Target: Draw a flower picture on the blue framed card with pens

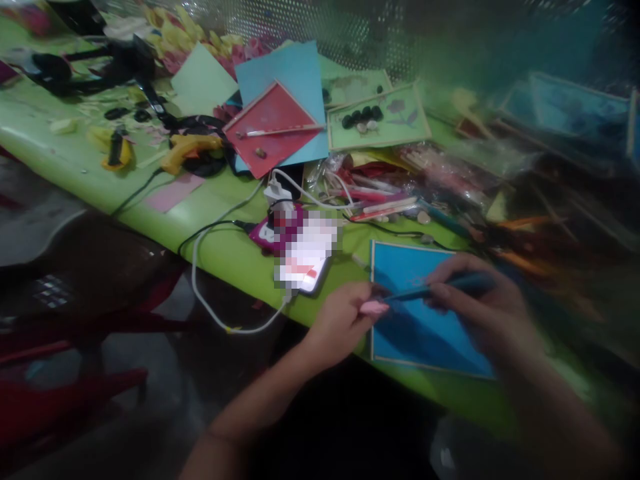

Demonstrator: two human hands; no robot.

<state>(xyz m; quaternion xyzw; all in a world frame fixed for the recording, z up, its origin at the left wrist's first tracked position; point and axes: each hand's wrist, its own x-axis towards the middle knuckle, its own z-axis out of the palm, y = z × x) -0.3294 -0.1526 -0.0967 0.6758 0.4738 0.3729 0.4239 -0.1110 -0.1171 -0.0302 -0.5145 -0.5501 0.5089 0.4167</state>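
Note:
My left hand (345,317) pinches a small pink piece (374,307) near the left edge of a blue panel (425,330) with a light, narrow border. In my right hand (475,293) is a slim blue pen-like tool (410,293), held like a pencil, its tip at or very near the pink piece. Both hands are over the panel, which lies at the front edge of the green table. Faint marks show on the blue surface beside my right fingers. The exact shape of the pink piece is too blurred to tell.
A lit phone (313,257) with a white cable lies beside a purple power strip (267,233). Behind are a red framed panel (280,150), a green framed panel (345,140) and bagged sticks. A yellow glue gun (187,150) and a black stand (120,63) are at left.

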